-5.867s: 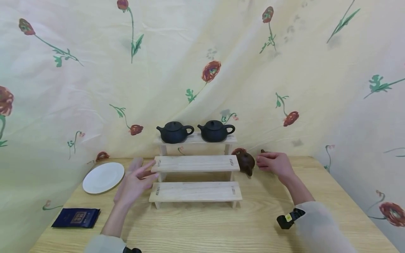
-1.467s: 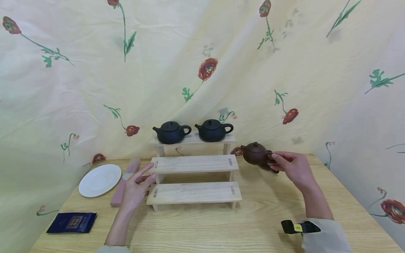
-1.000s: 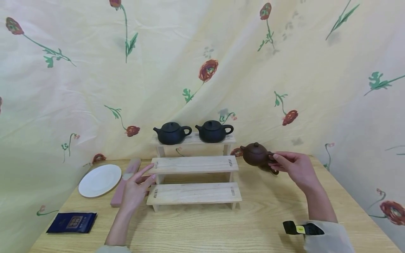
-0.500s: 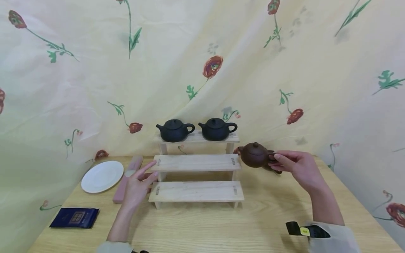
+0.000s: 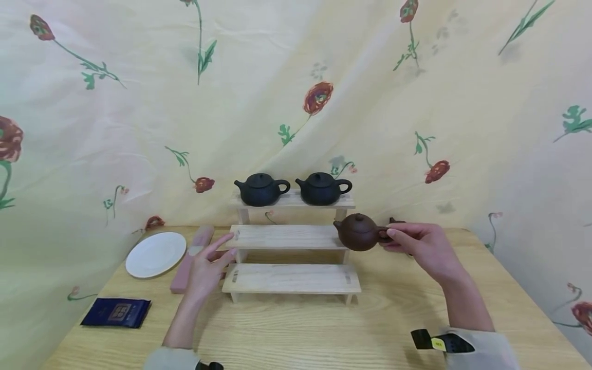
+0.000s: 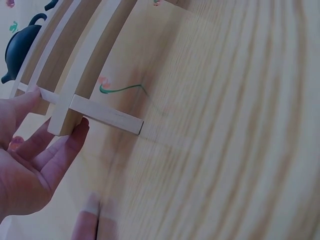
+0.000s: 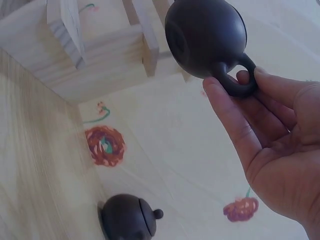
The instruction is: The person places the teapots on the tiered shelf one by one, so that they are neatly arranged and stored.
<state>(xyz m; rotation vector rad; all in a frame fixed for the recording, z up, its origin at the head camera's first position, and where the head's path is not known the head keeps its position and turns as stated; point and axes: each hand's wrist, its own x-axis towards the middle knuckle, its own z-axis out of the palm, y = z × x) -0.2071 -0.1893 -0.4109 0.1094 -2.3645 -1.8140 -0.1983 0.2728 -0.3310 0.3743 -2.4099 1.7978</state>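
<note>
A three-tier wooden display stand (image 5: 291, 280) stands mid-table. My left hand (image 5: 205, 270) grips its left end, fingers curled round the ends of the planks, as the left wrist view shows. My right hand (image 5: 423, 249) pinches the handle of a brown teapot (image 5: 358, 234) between thumb and fingers. The held teapot is level, its spout pointing left, and it overlaps the right end of the middle tier in the head view. Two black teapots (image 5: 260, 190) sit side by side on the top tier, spouts left. Another brown teapot (image 7: 127, 217) stands behind my right hand, mostly hidden in the head view.
Left of the stand lie a white plate (image 5: 156, 255), a long pink box (image 5: 185, 270) with a pale band, and a dark blue packet (image 5: 116, 312). A flowered cloth (image 5: 384, 103) hangs behind the table (image 5: 287, 334).
Several seconds ago my right hand was among the brown teapots at the back right. It has since lifted one by its handle and moved it left, towards the stand. My left hand stays at the stand.
</note>
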